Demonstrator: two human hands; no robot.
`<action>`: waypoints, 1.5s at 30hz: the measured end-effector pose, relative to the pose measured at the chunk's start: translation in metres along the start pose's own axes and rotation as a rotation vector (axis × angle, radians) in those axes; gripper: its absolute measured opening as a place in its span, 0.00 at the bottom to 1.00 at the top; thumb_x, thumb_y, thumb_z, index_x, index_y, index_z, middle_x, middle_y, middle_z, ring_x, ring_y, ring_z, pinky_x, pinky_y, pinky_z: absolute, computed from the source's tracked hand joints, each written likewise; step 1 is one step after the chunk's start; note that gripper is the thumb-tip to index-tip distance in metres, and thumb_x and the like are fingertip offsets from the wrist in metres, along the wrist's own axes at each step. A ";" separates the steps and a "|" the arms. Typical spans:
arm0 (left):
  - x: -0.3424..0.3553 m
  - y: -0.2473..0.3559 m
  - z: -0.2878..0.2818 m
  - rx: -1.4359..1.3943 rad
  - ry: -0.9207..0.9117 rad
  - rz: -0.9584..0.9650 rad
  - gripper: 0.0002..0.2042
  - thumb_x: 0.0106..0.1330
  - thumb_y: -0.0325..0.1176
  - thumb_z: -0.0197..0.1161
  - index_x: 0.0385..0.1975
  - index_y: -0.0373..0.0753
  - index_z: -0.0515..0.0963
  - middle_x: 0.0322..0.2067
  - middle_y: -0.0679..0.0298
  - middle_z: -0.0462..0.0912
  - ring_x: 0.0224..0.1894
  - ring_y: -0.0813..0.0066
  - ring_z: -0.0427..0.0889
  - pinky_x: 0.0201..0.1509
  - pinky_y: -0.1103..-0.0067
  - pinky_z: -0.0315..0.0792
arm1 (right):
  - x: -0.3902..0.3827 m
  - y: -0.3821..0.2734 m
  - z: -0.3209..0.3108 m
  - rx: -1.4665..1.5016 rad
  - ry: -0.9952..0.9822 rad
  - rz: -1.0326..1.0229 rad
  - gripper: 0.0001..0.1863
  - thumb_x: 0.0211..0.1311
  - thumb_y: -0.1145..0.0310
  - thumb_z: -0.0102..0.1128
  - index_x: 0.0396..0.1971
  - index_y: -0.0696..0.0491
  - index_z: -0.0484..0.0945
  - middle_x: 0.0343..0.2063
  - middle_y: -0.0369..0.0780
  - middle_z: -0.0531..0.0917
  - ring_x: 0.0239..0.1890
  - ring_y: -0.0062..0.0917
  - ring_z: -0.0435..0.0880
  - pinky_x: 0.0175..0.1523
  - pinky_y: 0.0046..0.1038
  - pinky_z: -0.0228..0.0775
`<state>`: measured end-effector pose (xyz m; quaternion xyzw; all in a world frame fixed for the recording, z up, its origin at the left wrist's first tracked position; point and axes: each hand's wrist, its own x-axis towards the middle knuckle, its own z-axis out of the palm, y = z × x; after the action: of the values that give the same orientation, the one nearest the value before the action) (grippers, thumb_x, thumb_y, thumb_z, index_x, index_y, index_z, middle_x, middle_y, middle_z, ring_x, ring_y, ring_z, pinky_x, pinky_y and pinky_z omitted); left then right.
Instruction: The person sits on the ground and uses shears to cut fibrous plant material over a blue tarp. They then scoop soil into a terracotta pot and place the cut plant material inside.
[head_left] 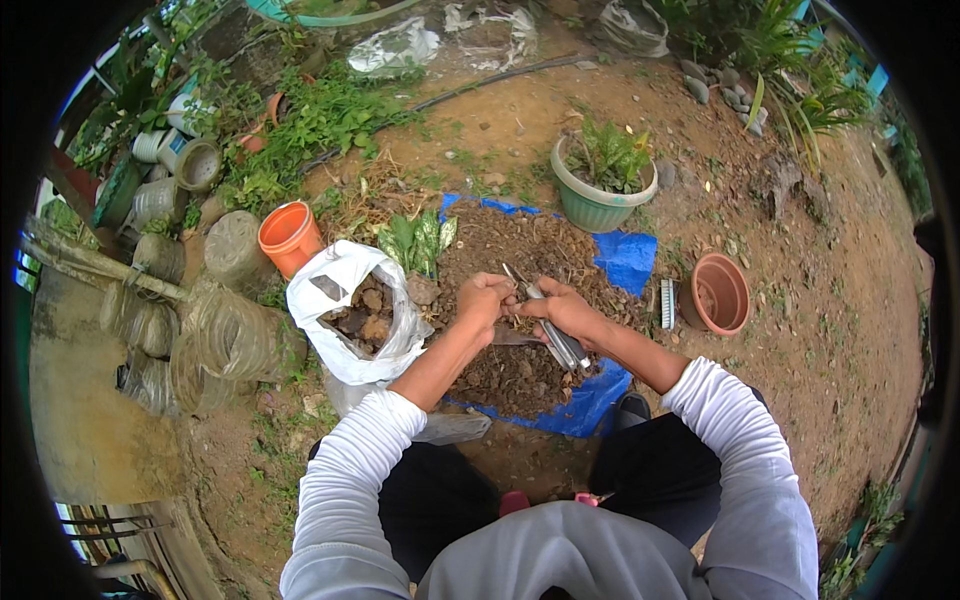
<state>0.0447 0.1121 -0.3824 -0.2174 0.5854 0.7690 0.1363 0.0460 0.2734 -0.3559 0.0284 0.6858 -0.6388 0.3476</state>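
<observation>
Item: one grey-handled metal hand tool (566,346), above the dark soil (510,382) heaped on the blue sheet (628,262). My right hand (563,312): fingers wrapped round the tool, handles near and right, pointed end far and left. My left hand (484,298): fingers curled near that end; what they pinch, if anything, I cannot tell. Handling, in my judgement: firm right grip, steady wrists, left fingertips clear of the point. Left: white bag (338,256), clods inside.

slim silver-grey hand tool (574,349), two long handles, slanted, held in right fingers (533,308)
</observation>
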 end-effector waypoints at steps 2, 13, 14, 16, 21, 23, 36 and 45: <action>0.003 0.001 -0.006 -0.064 -0.025 -0.018 0.04 0.65 0.22 0.56 0.38 0.31 0.73 0.28 0.62 0.76 0.29 0.76 0.76 0.33 0.77 0.77 | -0.004 -0.009 0.001 0.192 -0.037 0.086 0.19 0.54 0.63 0.64 0.39 0.55 0.67 0.25 0.40 0.75 0.17 0.17 0.73 0.23 0.19 0.65; 0.019 -0.003 -0.022 -0.225 0.109 0.018 0.07 0.65 0.22 0.57 0.42 0.33 0.72 0.31 0.62 0.77 0.31 0.73 0.77 0.36 0.78 0.78 | 0.003 0.005 0.011 -0.309 0.029 -0.012 0.40 0.50 0.56 0.66 0.58 0.65 0.60 0.49 0.53 0.74 0.53 0.38 0.73 0.58 0.33 0.62; 0.017 -0.005 -0.017 -0.207 0.091 0.019 0.07 0.65 0.22 0.57 0.41 0.33 0.72 0.31 0.61 0.77 0.31 0.73 0.77 0.36 0.78 0.78 | 0.003 0.007 0.009 -0.302 0.038 -0.015 0.40 0.50 0.56 0.66 0.57 0.64 0.61 0.49 0.52 0.74 0.53 0.37 0.73 0.57 0.32 0.62; 0.009 -0.002 -0.008 -0.152 0.057 0.028 0.07 0.64 0.22 0.58 0.41 0.32 0.71 0.31 0.61 0.77 0.31 0.72 0.78 0.36 0.78 0.78 | 0.000 0.001 0.008 -0.272 0.037 -0.018 0.39 0.50 0.55 0.66 0.57 0.63 0.62 0.49 0.52 0.74 0.53 0.37 0.73 0.57 0.31 0.62; 0.003 0.001 -0.002 -0.067 0.006 0.083 0.08 0.62 0.21 0.58 0.40 0.30 0.71 0.32 0.58 0.78 0.30 0.71 0.79 0.36 0.77 0.78 | 0.001 0.000 0.004 -0.345 0.086 -0.071 0.35 0.49 0.56 0.65 0.53 0.62 0.64 0.45 0.51 0.77 0.50 0.37 0.76 0.55 0.32 0.64; 0.002 0.003 -0.004 -0.022 0.004 0.087 0.08 0.62 0.21 0.59 0.39 0.29 0.71 0.32 0.58 0.78 0.30 0.70 0.79 0.36 0.77 0.78 | -0.003 -0.003 0.004 -0.410 0.103 -0.026 0.33 0.49 0.56 0.64 0.51 0.60 0.65 0.42 0.50 0.79 0.48 0.37 0.77 0.53 0.33 0.65; 0.007 0.007 -0.008 -0.047 -0.064 0.034 0.06 0.63 0.22 0.59 0.38 0.30 0.73 0.31 0.58 0.79 0.32 0.70 0.80 0.37 0.75 0.79 | -0.004 -0.014 -0.002 0.011 -0.047 0.015 0.19 0.59 0.63 0.60 0.45 0.55 0.67 0.23 0.37 0.75 0.19 0.17 0.75 0.23 0.20 0.70; 0.004 0.015 -0.010 -0.142 -0.109 0.033 0.07 0.66 0.24 0.58 0.40 0.30 0.73 0.33 0.59 0.79 0.34 0.71 0.80 0.41 0.75 0.79 | -0.001 -0.015 -0.004 0.248 -0.087 0.050 0.14 0.58 0.66 0.62 0.38 0.53 0.67 0.25 0.38 0.76 0.16 0.19 0.75 0.17 0.22 0.70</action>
<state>0.0359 0.0979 -0.3739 -0.1745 0.5245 0.8216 0.1396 0.0373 0.2746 -0.3426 0.0606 0.5848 -0.7106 0.3865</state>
